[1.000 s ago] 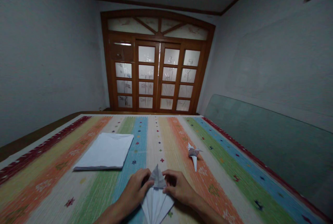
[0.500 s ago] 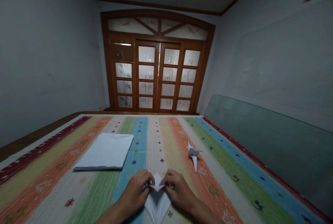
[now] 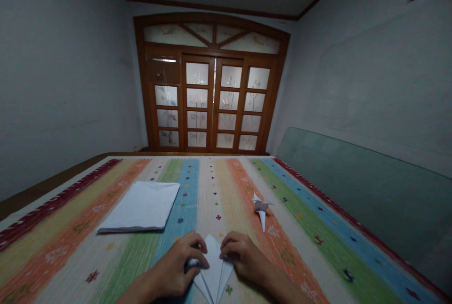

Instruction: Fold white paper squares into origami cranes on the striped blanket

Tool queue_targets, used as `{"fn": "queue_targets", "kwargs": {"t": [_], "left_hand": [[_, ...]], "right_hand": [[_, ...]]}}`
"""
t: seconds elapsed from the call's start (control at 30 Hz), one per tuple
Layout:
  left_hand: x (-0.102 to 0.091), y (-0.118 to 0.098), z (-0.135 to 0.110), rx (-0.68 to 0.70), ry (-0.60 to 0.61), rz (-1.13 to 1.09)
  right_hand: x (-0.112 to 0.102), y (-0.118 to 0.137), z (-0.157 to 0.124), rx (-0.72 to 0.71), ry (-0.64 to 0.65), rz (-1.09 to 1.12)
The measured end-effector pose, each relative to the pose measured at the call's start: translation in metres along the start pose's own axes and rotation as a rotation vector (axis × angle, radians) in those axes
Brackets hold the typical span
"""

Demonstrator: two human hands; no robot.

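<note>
A folded white paper piece (image 3: 213,266), pointed at the far end, lies at the near edge of the striped woven cloth (image 3: 208,186). My left hand (image 3: 175,264) grips its left side with bent fingers. My right hand (image 3: 243,254) presses on its right side, fingertips at the edge. The lower end of the paper runs out of view between my wrists. To the far right of my right hand stands a small folded paper crane (image 3: 261,209). A stack of white paper sheets (image 3: 139,206) lies to the far left of my left hand.
A large pane of greenish glass (image 3: 363,191) leans against the right wall beside the cloth. A wooden door (image 3: 210,101) with frosted panes stands beyond the far edge. A wooden rim (image 3: 49,188) runs along the cloth's left side.
The paper's flap that lay folded down between my hands now shows as a raised point. My hands have moved apart to the paper's sides. The crane and the stack have not moved.
</note>
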State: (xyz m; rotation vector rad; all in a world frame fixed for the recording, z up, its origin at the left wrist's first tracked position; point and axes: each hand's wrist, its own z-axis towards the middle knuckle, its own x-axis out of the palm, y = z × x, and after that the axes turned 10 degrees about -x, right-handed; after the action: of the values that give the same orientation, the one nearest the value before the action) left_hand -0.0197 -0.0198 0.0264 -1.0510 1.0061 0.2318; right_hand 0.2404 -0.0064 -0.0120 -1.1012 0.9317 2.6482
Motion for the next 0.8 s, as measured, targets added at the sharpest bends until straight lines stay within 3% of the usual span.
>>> {"fn": "queue_targets", "kwargs": {"t": [0.17, 0.3, 0.47, 0.8], "left_hand": [[-0.001, 0.003, 0.001, 0.047, -0.012, 0.019], [0.0, 0.01, 0.005, 0.007, 0.006, 0.004], [0.001, 0.013, 0.008, -0.005, 0.004, 0.014], [0.003, 0.026, 0.009, 0.115, -0.081, 0.134]], "right_hand": [[-0.001, 0.002, 0.001, -0.064, 0.014, -0.065], [-0.001, 0.001, 0.004, -0.125, 0.022, -0.131], [0.0, 0.001, 0.006, -0.112, 0.039, -0.181], [-0.003, 0.011, 0.009, -0.087, 0.114, -0.245]]}}
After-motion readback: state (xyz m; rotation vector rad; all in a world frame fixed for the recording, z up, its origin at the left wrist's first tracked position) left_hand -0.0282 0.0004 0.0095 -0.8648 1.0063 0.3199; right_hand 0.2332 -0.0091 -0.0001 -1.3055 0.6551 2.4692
